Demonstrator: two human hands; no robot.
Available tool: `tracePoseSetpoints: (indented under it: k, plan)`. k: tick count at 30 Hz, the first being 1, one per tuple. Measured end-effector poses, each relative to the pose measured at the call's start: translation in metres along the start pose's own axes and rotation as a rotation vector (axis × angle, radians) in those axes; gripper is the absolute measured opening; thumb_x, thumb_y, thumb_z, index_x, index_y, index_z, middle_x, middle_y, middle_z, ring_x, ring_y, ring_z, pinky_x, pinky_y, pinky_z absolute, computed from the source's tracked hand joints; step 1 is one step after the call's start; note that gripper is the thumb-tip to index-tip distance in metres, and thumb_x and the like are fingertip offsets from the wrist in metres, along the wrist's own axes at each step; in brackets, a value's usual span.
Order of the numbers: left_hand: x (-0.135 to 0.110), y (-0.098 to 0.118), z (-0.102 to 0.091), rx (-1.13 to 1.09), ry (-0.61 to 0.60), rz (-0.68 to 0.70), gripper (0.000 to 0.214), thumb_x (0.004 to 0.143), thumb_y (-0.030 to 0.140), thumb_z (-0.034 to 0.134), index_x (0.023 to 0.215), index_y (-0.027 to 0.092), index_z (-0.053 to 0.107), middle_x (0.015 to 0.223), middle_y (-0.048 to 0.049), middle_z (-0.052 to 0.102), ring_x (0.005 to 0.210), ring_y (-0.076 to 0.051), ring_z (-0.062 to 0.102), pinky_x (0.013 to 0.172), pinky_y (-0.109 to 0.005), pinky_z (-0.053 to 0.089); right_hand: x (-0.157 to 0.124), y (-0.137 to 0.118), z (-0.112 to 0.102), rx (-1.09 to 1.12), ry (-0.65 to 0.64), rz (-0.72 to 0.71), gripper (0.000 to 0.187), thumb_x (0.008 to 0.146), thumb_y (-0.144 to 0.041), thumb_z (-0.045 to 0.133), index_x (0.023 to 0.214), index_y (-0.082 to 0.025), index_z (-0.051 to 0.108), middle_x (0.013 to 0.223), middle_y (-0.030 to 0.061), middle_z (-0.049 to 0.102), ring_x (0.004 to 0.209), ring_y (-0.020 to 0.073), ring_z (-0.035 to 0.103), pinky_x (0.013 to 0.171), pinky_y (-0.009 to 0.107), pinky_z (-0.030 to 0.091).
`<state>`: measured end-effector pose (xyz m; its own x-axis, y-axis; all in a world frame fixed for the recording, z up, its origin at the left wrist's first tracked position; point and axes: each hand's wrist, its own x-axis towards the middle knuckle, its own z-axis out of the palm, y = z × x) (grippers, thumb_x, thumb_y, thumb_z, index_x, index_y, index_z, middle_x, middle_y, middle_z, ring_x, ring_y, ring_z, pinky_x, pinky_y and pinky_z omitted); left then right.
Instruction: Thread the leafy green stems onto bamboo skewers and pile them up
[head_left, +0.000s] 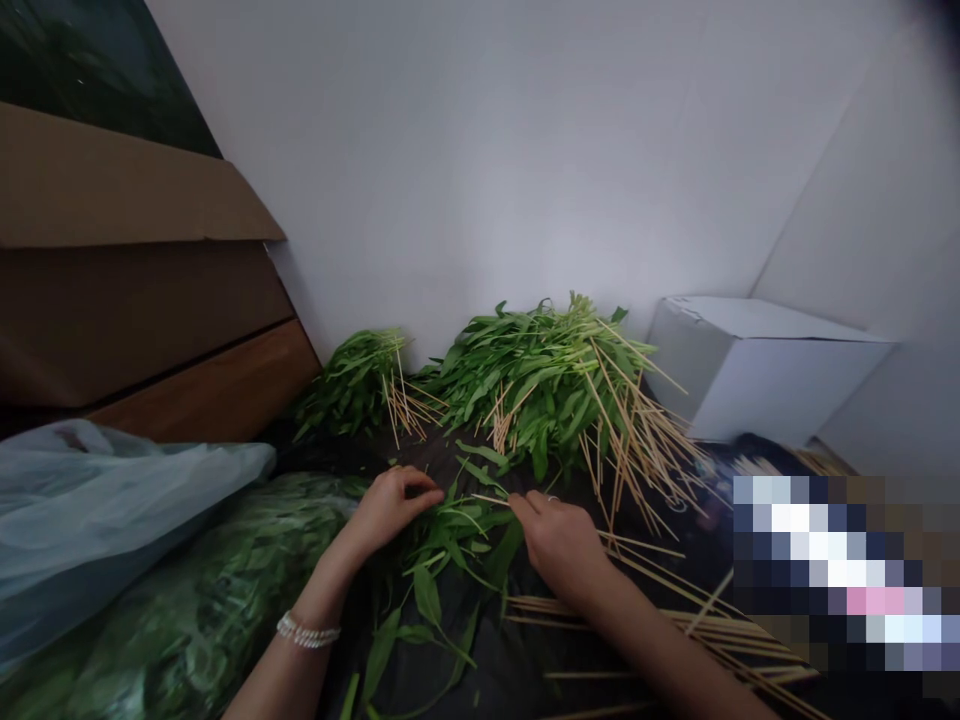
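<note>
My left hand (390, 507) is closed on a bunch of green leafy stalks (457, 530) lying on the black sheet in front of me. My right hand (559, 540) pinches a thin bamboo skewer (489, 499) whose tip points left into that bunch. A bead bracelet (307, 632) circles my left wrist. Beyond my hands lies a big pile of skewered greens (547, 385) with sticks fanning out to the right, and a smaller pile (356, 385) to its left.
Loose bamboo skewers (675, 620) lie at the right on the black sheet (525, 670). A plastic bag of greens (187, 590) sits at left, cardboard boxes (142, 300) behind it. A white box (757, 365) stands by the wall at right.
</note>
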<state>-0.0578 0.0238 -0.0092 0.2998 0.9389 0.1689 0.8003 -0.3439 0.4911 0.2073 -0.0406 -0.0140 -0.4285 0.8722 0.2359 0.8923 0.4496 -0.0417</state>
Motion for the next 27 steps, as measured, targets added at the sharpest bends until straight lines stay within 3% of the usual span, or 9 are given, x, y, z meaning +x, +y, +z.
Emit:
tracePoseSetpoints:
  k: [3, 6, 10, 13, 16, 21, 27]
  plan:
    - [-0.002, -0.002, -0.004, 0.030, -0.114, -0.003, 0.023, 0.069, 0.044, 0.069, 0.083, 0.027, 0.076, 0.090, -0.0033, 0.074, 0.089, -0.024, 0.063, 0.080, -0.030, 0.045, 0.000, -0.001, -0.001, 0.014, -0.018, 0.006, 0.029, 0.086, -0.008, 0.048, 0.109, -0.019, 0.061, 0.094, 0.0069, 0.066, 0.078, 0.0179, 0.063, 0.062, 0.025, 0.039]
    - [-0.002, -0.005, -0.006, 0.023, -0.138, -0.003, 0.018, 0.070, 0.039, 0.068, 0.082, 0.027, 0.077, 0.087, -0.0029, 0.073, 0.087, -0.023, 0.063, 0.080, -0.030, 0.045, 0.000, -0.001, 0.000, 0.016, -0.017, 0.006, 0.033, 0.085, -0.007, 0.047, 0.113, -0.019, 0.060, 0.095, 0.0064, 0.066, 0.078, 0.0187, 0.063, 0.062, 0.026, 0.039]
    - [0.000, -0.006, -0.006, -0.095, 0.011, 0.001, 0.021, 0.074, 0.039, 0.063, 0.081, 0.023, 0.075, 0.087, -0.0048, 0.073, 0.085, -0.022, 0.064, 0.080, -0.031, 0.045, -0.001, -0.002, 0.001, 0.013, 0.004, -0.008, 0.033, 0.085, -0.007, 0.048, 0.114, -0.019, 0.060, 0.094, 0.0060, 0.065, 0.078, 0.0183, 0.063, 0.063, 0.027, 0.039]
    - [0.002, -0.004, -0.004, -0.248, 0.156, -0.061, 0.026, 0.073, 0.042, 0.065, 0.082, 0.019, 0.073, 0.084, -0.0060, 0.072, 0.080, -0.021, 0.064, 0.076, -0.031, 0.047, -0.001, -0.002, 0.001, 0.011, 0.028, -0.013, 0.033, 0.087, -0.010, 0.048, 0.117, -0.019, 0.059, 0.093, 0.0054, 0.065, 0.077, 0.0180, 0.063, 0.064, 0.027, 0.039]
    - [0.003, 0.003, 0.002, -0.445, 0.212, -0.137, 0.029, 0.068, 0.043, 0.071, 0.079, 0.017, 0.070, 0.076, -0.0042, 0.070, 0.071, -0.018, 0.063, 0.067, -0.028, 0.047, -0.002, -0.003, 0.001, 0.010, 0.047, -0.022, 0.036, 0.087, -0.011, 0.048, 0.120, -0.018, 0.058, 0.092, 0.0053, 0.066, 0.076, 0.0179, 0.063, 0.064, 0.028, 0.040]
    - [0.000, 0.026, 0.016, -0.833, 0.130, -0.253, 0.039, 0.061, 0.042, 0.080, 0.088, 0.015, 0.070, 0.074, -0.0023, 0.070, 0.064, -0.014, 0.062, 0.060, -0.023, 0.047, -0.003, -0.004, 0.001, 0.010, 0.092, -0.037, 0.041, 0.088, -0.013, 0.048, 0.127, -0.018, 0.055, 0.090, 0.0055, 0.067, 0.072, 0.0170, 0.063, 0.061, 0.028, 0.039]
    - [-0.005, 0.041, 0.027, -1.085, 0.041, -0.371, 0.042, 0.059, 0.036, 0.084, 0.092, 0.013, 0.072, 0.079, -0.0049, 0.074, 0.062, -0.012, 0.064, 0.060, -0.023, 0.049, -0.003, -0.005, 0.001, 0.011, 0.095, -0.034, 0.045, 0.089, -0.013, 0.047, 0.134, -0.020, 0.051, 0.090, 0.0049, 0.067, 0.070, 0.0166, 0.064, 0.057, 0.027, 0.038]
